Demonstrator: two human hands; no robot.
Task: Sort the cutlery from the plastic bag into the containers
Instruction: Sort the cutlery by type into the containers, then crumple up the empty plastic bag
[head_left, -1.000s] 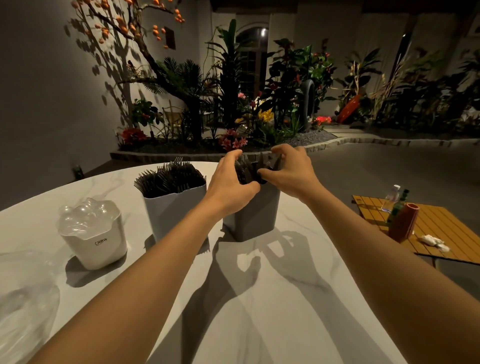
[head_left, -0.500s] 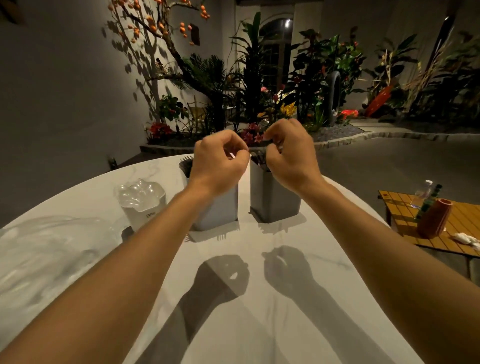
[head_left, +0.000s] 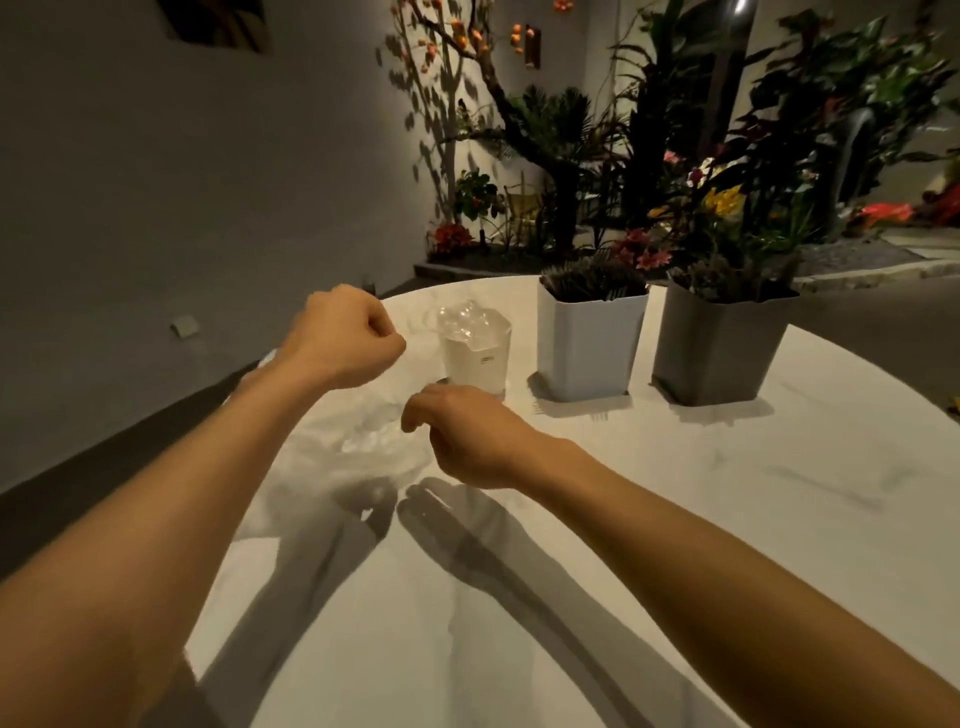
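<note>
My right hand (head_left: 467, 441) hangs just over the clear plastic bag (head_left: 358, 452), with its fingers loosely curled and holding nothing. The bag lies crumpled on the left of the white marbled tabletop (head_left: 675, 545), and I cannot make out what is in it. My left hand (head_left: 340, 338) is raised above the bag's far edge, balled into a fist with nothing visible in it. Beyond stands a small white tub (head_left: 475, 364) heaped with clear cutlery (head_left: 465, 319); its label is too small to read. To its right a white container (head_left: 587, 353) holds spiky dark cutlery (head_left: 592, 283). Further right a grey container (head_left: 717, 353) holds dark utensils (head_left: 727, 280). Plants (head_left: 675, 130) stand behind the tabletop.
</note>
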